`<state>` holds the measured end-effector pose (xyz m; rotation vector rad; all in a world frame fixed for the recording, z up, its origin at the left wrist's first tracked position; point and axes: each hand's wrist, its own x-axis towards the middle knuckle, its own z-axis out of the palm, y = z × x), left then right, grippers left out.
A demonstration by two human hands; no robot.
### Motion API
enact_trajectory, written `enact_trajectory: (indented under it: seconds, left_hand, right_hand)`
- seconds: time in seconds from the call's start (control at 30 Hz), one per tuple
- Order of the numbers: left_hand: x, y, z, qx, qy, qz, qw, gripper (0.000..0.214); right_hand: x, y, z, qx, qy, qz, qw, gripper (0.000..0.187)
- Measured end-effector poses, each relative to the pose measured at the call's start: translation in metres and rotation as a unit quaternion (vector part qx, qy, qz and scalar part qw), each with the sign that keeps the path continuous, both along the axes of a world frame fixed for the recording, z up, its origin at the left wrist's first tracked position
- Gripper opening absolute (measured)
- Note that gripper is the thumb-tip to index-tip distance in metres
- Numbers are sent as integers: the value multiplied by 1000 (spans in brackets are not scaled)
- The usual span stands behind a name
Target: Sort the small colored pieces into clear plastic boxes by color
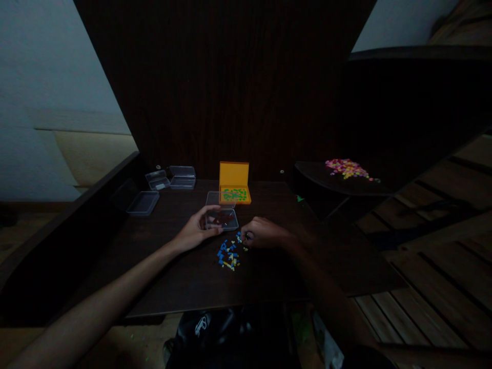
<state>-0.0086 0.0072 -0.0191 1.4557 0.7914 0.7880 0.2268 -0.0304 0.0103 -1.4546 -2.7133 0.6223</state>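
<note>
My left hand (200,227) curls around the near left side of a small clear plastic box (225,219) with dark red pieces inside, thumb and fingers on its rim. My right hand (262,233) rests closed on the dark table (184,277), fingertips pinched at the top of a scatter of small blue and yellow pieces (229,253). Whatever the pinch holds is too small to make out. Behind the clear box stands an open orange box (234,188) holding green pieces.
Three empty clear boxes sit at the back left: one with its lid open (143,203), and two more (158,180) (183,177) by the dark wall. A pile of pink and yellow pieces (348,168) lies on a raised dark surface at right. A slatted wooden floor is to the right.
</note>
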Motion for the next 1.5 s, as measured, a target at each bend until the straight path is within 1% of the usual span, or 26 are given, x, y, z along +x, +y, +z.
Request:
enact_trajectory:
  seconds: [0.17,0.3,0.47,0.63,0.83,1.07,1.23,1.37,1.5]
  left_hand:
    - [0,0,-1,3,-5,-4,1000,64]
    - [0,1,-4,10,-12,-8,1000,63]
    - [1,-1,-3,28,-5,-12,1000,64]
    - [4,-6,-3,23,-15,-40,999,64]
    - [10,-11,-6,-6,-47,-65,997,64]
    - [13,-14,-7,-18,-65,-72,995,63]
    - [16,-17,-6,-22,-58,-80,995,64]
    - [15,-16,-8,-17,-60,-84,994,63]
    - [16,-16,-9,-15,-67,-86,994,64]
  right_hand:
    - [-1,-1,5,-30,29,-8,999,10]
    - [2,-3,12,-57,121,-27,991,8]
    - [4,-3,7,-12,251,-44,967,12]
    - [-4,0,-1,41,303,-80,949,13]
    - [-16,0,-2,121,331,-107,930,9]
    - [-22,-2,-3,133,354,-117,918,6]
    - [-27,-2,-6,172,351,-96,916,8]
    - [-29,-1,-7,204,347,-69,913,14]
    - [-29,-1,-7,206,347,-62,913,15]
